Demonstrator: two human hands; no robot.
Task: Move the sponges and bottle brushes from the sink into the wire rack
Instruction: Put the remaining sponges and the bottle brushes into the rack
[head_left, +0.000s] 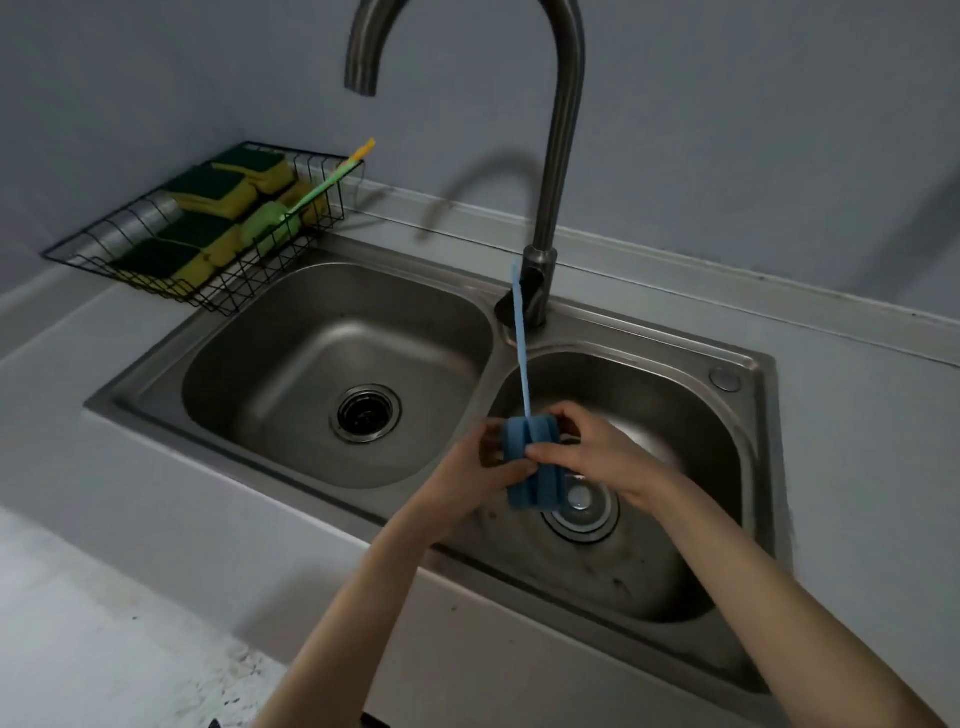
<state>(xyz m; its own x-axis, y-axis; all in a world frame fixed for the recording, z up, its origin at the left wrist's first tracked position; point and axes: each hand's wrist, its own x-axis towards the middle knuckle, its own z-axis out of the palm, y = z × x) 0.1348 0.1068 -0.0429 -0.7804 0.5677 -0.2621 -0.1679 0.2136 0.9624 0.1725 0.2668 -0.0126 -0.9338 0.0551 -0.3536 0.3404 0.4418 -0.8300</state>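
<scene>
A blue bottle brush (537, 486) with a foam head and a thin blue handle pointing up is held over the right basin of the steel sink (498, 332). My left hand (480, 475) grips the foam head from the left. My right hand (592, 452) pinches it from the right. The black wire rack (91, 244) stands on the counter at the back left. It holds several yellow-and-green sponges (210, 195) and a green bottle brush (272, 226) whose handle sticks out to the upper right.
A tall curved steel faucet (553, 156) rises behind the divider between the basins, close to the brush handle. Each basin has a drain: left drain (368, 413), right drain (584, 506). Grey counter surrounds the sink, with a wall behind.
</scene>
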